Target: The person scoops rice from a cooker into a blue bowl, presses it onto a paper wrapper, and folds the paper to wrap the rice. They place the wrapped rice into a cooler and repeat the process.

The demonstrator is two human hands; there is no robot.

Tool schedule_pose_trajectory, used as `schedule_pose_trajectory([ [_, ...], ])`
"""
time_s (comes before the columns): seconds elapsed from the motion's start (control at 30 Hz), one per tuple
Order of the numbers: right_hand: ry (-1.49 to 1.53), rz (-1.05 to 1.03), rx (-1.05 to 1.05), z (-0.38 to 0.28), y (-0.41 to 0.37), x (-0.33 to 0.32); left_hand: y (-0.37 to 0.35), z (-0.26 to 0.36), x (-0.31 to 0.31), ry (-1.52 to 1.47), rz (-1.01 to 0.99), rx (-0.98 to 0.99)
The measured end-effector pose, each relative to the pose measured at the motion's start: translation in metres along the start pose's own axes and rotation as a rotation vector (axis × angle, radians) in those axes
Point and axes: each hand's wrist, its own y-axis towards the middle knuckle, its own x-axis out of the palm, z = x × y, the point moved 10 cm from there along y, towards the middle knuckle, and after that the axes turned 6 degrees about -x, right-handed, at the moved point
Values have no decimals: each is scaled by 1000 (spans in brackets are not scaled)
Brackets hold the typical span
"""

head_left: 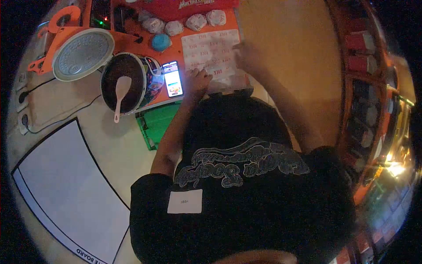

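Printed white wrapping paper (211, 46) lies flat on the orange table. My left hand (200, 81) rests at the paper's lower left edge, its fingers apart and nothing visible in them. Beyond the right edge is my right hand (247, 59), dim and blurred, so its grip is unclear. Several round wrapped bundles (196, 22) form a row behind the paper, with a blue round object (161, 42) in front of them. A lit phone (172, 79) lies left of my left hand.
At the left, an open rice cooker (110, 83) has a pale paddle (123, 88) across it, and its round lid (83, 55) is raised. A green crate (159, 121) sits below the table edge. A whiteboard (72, 189) occupies the lower left.
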Motion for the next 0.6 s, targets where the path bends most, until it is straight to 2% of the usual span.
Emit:
schedule_pose_trajectory([
  [0.03,-329,-127,-287,-41,3,19,0,3,-7,-31,44,21],
  [0.1,-349,-288,-582,-78,-4,73,-2,5,-3,9,91,25],
  [0.13,-348,-286,-585,-89,-2,76,-4,5,-4,46,135,31],
  [0.17,-336,-422,-561,-94,-6,90,-7,2,-3,52,135,28],
  [0.2,-323,-559,-533,-93,-12,103,-10,-5,2,37,55,-32],
  [0.23,-320,-560,-536,-92,-14,104,-14,-13,7,20,-24,-91],
  [0.27,-340,-566,-544,-87,-17,106,-21,-17,1,25,-21,-94],
  [0.33,-368,-570,-555,-76,-20,110,-42,-53,-20,60,67,-318],
  [0.37,-350,-564,-578,-73,-24,113,-45,-58,-21,61,66,-321],
  [0.43,-329,-562,-606,-70,-28,114,-63,-91,-38,-17,269,-595],
  [0.47,-343,-578,-596,-66,-28,115,-63,-94,-35,-14,271,-604],
  [0.53,-356,-598,-592,-69,-28,114,-70,-125,0,-368,245,-819],
  [0.57,-347,-642,-587,-74,-27,109,-68,-136,25,-370,251,-823],
  [0.6,-337,-686,-581,-76,-28,107,-67,-150,74,-511,183,-815],
])
